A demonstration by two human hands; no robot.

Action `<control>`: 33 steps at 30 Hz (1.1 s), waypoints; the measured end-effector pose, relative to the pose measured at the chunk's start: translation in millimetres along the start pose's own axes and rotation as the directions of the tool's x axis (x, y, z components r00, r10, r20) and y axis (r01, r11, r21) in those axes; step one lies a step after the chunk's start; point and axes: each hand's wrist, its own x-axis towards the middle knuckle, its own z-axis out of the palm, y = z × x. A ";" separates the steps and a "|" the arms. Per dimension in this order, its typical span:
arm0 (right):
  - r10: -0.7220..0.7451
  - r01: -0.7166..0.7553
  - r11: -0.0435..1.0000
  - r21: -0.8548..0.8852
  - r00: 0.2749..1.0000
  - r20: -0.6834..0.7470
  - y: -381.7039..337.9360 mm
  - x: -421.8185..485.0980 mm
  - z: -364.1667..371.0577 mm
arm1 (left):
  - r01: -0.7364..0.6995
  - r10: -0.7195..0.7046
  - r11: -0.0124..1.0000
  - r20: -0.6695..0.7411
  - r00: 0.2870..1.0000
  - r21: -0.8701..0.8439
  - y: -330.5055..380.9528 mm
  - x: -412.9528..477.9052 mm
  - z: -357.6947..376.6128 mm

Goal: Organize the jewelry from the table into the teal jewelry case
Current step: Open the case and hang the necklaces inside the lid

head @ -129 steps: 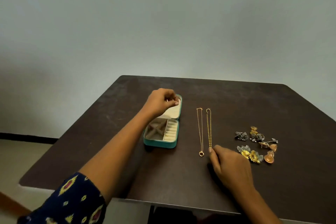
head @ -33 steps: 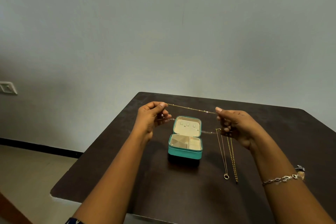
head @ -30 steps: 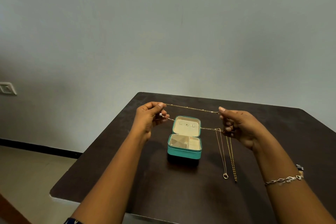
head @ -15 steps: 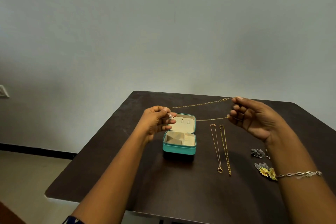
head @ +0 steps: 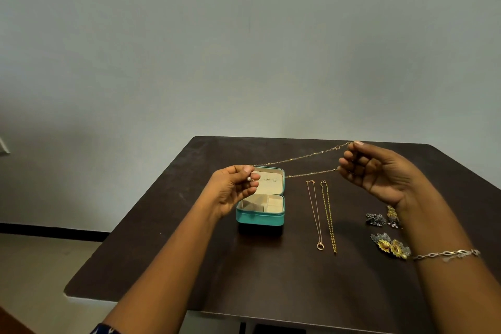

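The teal jewelry case [head: 260, 217] stands open on the dark table [head: 271, 279], cream lining showing. A thin gold beaded necklace [head: 303, 156] is stretched in two strands above the case. My left hand [head: 234, 188] pinches its pendant end just left of the lid. My right hand [head: 379, 171] pinches the clasp end, raised to the right. Two more chains lie straight on the table right of the case: a thin chain with a ring pendant [head: 315, 214] and a gold beaded chain [head: 328, 215].
A pile of earrings and brooches sits at the right, with dark silver pieces [head: 375, 219] and gold flower pieces [head: 390, 245], partly behind my right forearm. A silver bracelet [head: 447, 254] is on my right wrist. Beyond the table's left edge is the floor.
Earlier my right hand lay by the chains and my left on the case lid. Both now hold the necklace aloft. In the last second my right hand rose and moved right, drawing it taut.
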 end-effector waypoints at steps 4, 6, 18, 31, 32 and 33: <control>0.005 -0.006 1.000 0.011 1.000 0.027 -8.4 -1.7 -8.0 | 0.058 -0.058 0.998 0.022 0.998 0.013 -5.1 -2.1 6.1; 0.008 -0.007 0.999 0.050 1.000 -0.023 -15.5 -1.2 -10.2 | 0.080 -0.082 0.996 0.050 0.995 0.026 -7.8 -5.2 11.5; 0.049 -0.048 0.999 0.008 0.973 -0.224 -38.6 3.2 -32.2 | -0.018 -0.069 0.940 0.244 0.967 0.341 -47.7 -22.1 62.4; 0.115 -0.140 0.986 -0.095 0.966 -0.232 -45.2 23.1 -63.3 | -0.387 0.129 0.675 0.416 0.900 0.628 -95.9 -43.0 97.2; 0.103 -0.137 0.982 -0.134 0.967 -0.232 -44.8 25.1 -65.0 | -0.410 0.147 0.648 0.423 0.894 0.642 -98.6 -43.8 98.0; 0.086 -0.131 0.974 -0.187 0.969 -0.232 -44.0 27.6 -66.2 | -0.434 0.170 0.619 0.428 0.888 0.655 -100.9 -44.5 98.3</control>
